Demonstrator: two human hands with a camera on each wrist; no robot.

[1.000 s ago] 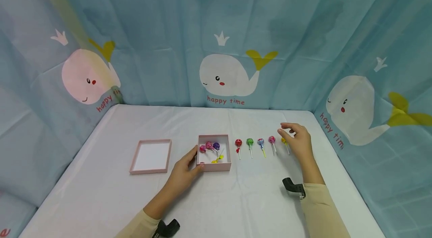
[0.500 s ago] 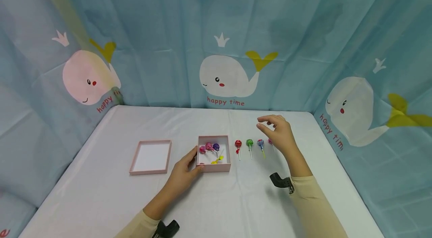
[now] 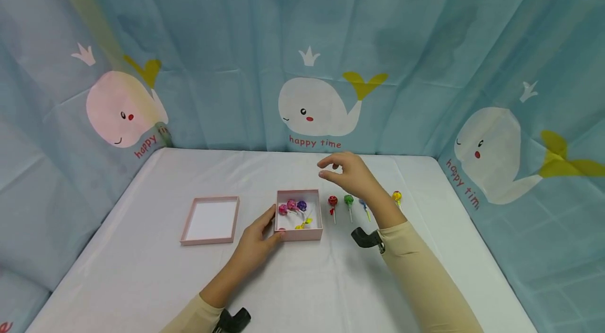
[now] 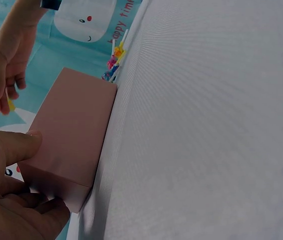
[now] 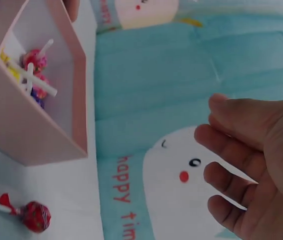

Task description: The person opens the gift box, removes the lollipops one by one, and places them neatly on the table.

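My left hand (image 3: 255, 241) grips the left front corner of an open pink box (image 3: 300, 236), thumb at the front and fingers along the side. Inside lie pink lollipops (image 3: 291, 205), a purple lollipop (image 3: 301, 206) and something with a yellow wrapper (image 3: 300, 226). Above and behind the box's right side is my right hand (image 3: 353, 174), with nothing between its bent thumb and fingers. Right of the box a row of lollipops lies on the cloth: red (image 3: 333, 200), green (image 3: 348, 199), blue (image 3: 363, 203) and yellow (image 3: 397, 196). My right forearm hides the pink one.
A shallow pink lid (image 3: 210, 241) with a white inside lies left of the box. White cloth (image 3: 142, 280) covers the table. Behind and at both sides hangs a blue curtain (image 3: 227, 102) printed with whales.
My right hand has moved left from over the yellow lollipop, across the row, to behind the box. The yellow lollipop has come into view, the pink one is now covered. My left hand stays put.
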